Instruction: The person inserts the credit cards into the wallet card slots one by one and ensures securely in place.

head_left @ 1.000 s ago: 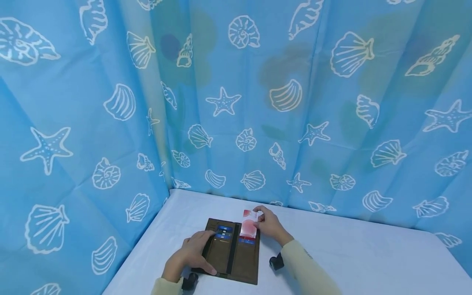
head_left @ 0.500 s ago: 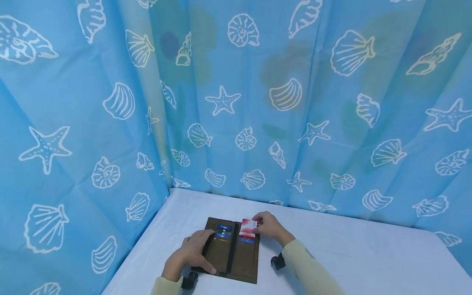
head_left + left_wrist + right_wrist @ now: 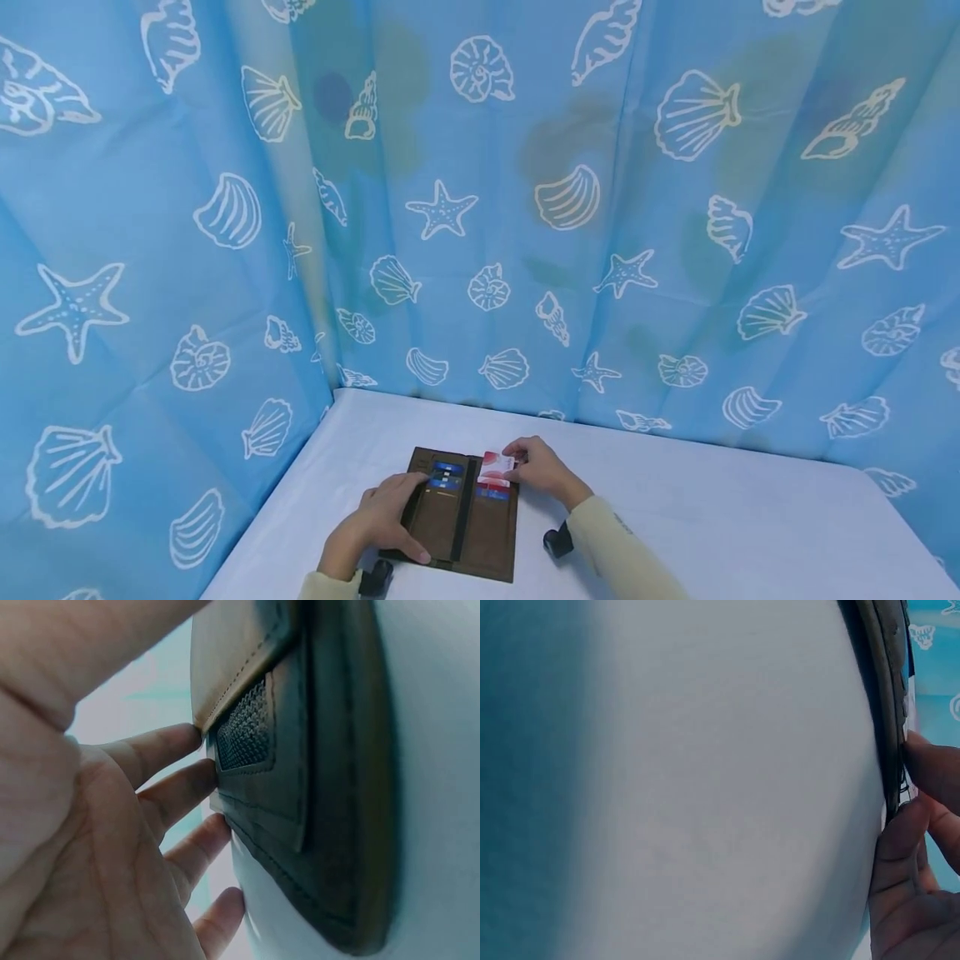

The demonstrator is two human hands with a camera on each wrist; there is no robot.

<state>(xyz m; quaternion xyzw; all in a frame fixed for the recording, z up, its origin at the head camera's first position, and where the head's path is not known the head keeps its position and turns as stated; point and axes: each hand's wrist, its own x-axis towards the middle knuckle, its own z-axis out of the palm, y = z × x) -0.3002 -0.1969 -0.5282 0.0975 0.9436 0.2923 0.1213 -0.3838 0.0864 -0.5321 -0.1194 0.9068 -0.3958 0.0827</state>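
Note:
A brown wallet [image 3: 435,523] lies spread open on the white table, with a dark band down its middle. Its left half has blue cards [image 3: 447,469] in slots; a blue card [image 3: 492,493] shows in the right half. My left hand [image 3: 381,510] rests on the wallet's left side, thumb at the near edge. In the left wrist view, its extended fingertips touch the wallet's edge. With thumb and fingers, my right hand [image 3: 542,468] pinches a red-and-white card [image 3: 495,464] at the top right slots. The card's lower end is hidden in the wallet or behind its slots; I cannot tell which.
White cloth covers the table [image 3: 675,525], stretching to the right of the wallet. Blue shell-patterned curtains [image 3: 480,217] stand behind it and on the left. A black wrist camera [image 3: 558,542] sits by the right sleeve, another black one [image 3: 377,577] by the left.
The right hand has moved down and toward me with the red-and-white card, and less of the card shows above the slots. The left hand stays on the wallet. The head view has shifted slightly.

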